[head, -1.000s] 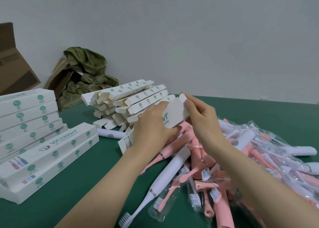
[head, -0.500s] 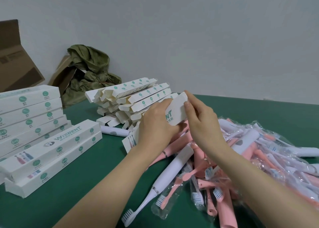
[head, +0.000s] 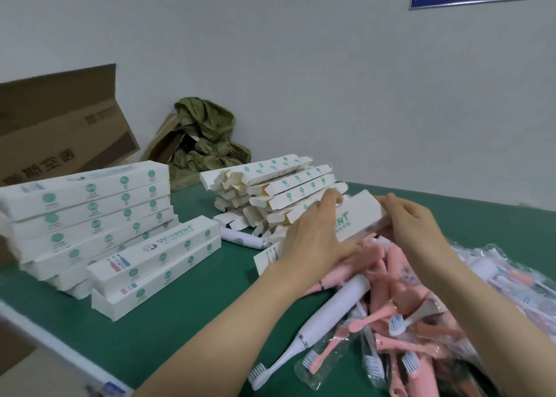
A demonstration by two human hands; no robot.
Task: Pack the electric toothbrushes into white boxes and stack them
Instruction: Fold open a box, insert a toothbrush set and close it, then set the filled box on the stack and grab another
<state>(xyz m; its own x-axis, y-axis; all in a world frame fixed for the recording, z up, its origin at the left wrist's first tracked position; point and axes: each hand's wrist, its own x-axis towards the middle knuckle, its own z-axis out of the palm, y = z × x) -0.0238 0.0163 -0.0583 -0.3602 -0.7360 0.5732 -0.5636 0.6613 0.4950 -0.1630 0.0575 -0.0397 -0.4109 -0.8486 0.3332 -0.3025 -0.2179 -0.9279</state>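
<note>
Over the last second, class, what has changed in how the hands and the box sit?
The right hand slid over the far end of the white box, apparently pressing its flap in. The left hand kept gripping its middle. The stacked boxes and toothbrush pile stayed put.

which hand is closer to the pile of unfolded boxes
Left. The left hand grips the held box right beside the pile of unfolded boxes; the right hand holds the box's far end, farther to the right.
</note>
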